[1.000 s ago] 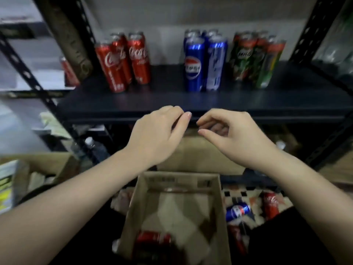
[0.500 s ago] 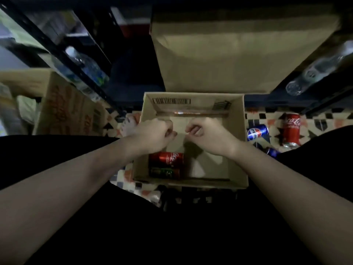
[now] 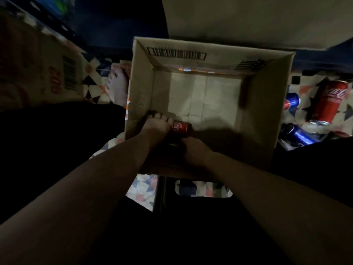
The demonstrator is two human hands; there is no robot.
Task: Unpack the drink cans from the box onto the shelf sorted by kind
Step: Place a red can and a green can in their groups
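An open cardboard box stands on the patterned floor below me. A red cola can lies on its side in the box's near left corner, with a dark green can just nearer to me beside it. My left hand reaches into that corner and its fingers curl over the red can's left end. My right hand is curled at the green can's right end; the grip is dim and partly hidden. The rest of the box floor is bare. The shelf is out of view.
On the floor right of the box lie a red cola can and two blue cola cans. A printed carton sits at the left, a large cardboard box beyond. A bare foot rests beside the box's left wall.
My view dropped from the shelf to the box. Both hands came down from shelf height into the box's near left corner and closed on the two cans there.
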